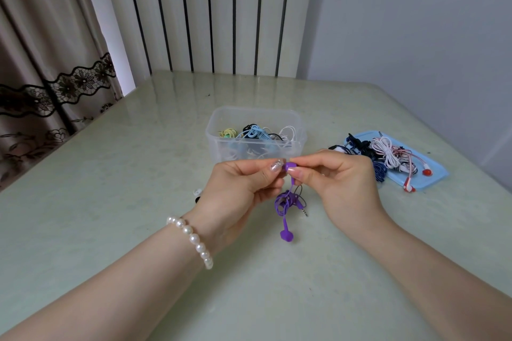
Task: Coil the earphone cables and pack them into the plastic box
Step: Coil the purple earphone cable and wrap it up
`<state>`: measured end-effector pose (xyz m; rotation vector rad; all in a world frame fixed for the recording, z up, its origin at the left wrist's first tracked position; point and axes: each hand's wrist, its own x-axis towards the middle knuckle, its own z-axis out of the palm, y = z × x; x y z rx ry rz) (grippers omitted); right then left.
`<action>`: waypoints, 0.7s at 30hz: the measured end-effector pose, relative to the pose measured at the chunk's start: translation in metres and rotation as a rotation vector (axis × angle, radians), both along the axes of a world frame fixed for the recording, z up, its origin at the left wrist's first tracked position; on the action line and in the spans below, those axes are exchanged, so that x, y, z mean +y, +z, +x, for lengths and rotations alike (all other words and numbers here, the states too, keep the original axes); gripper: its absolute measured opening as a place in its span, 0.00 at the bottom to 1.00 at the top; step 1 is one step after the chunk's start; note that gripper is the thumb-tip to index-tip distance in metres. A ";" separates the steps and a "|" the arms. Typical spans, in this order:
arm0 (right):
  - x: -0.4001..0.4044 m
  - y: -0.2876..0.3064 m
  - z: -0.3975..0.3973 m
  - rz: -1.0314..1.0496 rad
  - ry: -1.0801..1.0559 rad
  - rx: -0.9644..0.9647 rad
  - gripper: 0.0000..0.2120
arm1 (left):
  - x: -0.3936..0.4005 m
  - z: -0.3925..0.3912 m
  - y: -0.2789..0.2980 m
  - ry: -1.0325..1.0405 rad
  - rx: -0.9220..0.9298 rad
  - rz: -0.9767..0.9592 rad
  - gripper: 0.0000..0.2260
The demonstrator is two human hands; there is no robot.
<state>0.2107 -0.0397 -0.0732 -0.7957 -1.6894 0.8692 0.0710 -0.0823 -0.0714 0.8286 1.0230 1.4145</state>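
pinching purple earphone cable above table, near plastic box | left hand and right hand fingers curl round one earbud | i judge it light, floppy | grip the coil's middle

One clear plastic box, one pale blue plastic lid, one purple earphone cable and two hands are counted; the coils inside the box cannot be counted.
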 end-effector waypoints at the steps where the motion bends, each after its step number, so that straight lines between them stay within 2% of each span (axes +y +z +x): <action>1: 0.000 0.000 0.000 -0.009 -0.004 0.006 0.15 | 0.000 0.001 0.000 -0.004 -0.009 0.003 0.08; 9: 0.000 0.000 0.000 -0.053 0.013 0.032 0.15 | 0.000 -0.001 -0.001 0.021 -0.111 -0.071 0.05; 14: 0.001 0.000 0.001 -0.043 -0.002 0.016 0.17 | 0.000 0.002 -0.002 0.001 -0.136 -0.050 0.07; 21: 0.003 0.001 0.002 -0.031 -0.011 -0.014 0.17 | 0.000 0.001 -0.001 -0.013 -0.062 -0.026 0.07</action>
